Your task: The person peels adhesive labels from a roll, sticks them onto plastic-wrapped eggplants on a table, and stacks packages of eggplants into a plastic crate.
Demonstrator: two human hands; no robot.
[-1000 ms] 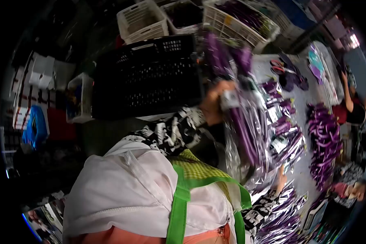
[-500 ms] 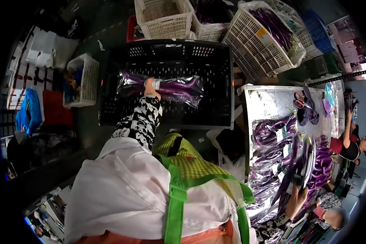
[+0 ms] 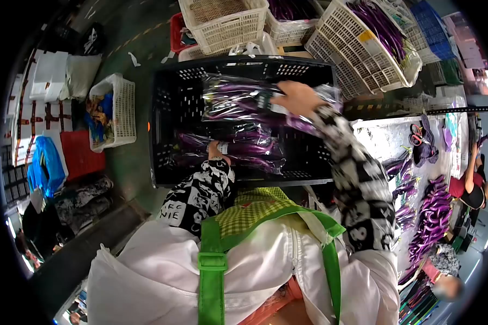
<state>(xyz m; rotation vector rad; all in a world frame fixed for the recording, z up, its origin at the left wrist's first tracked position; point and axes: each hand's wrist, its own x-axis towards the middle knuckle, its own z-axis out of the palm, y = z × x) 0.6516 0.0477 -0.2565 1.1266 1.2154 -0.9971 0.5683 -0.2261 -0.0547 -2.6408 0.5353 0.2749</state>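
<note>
A black crate (image 3: 244,179) lies in front of me with clear bags of long purple eggplants in it. Low in the crate, my left hand (image 3: 219,149) is closed around the middle of one eggplant bag (image 3: 257,147), close to its white label. My right hand (image 3: 299,99), a little blurred, is over the crate's far right part. Its fingers grip a second bag of eggplants (image 3: 236,100), which stretches out on both sides of the hand, above the crate's far half. Part of this bag is hidden by the hand and patterned sleeve.
A metal table (image 3: 382,138) on the right holds bagged eggplants, a heap of loose eggplants (image 3: 431,211) and scissors (image 3: 416,134). White crates (image 3: 358,51) stand beyond the black one. A white basket (image 3: 126,111) is at left. Other people (image 3: 474,184) are at far right.
My right hand has come from the table on the right to over the crate, carrying a bag of eggplants. My left hand stays on its bag, now nearer the crate's near side.
</note>
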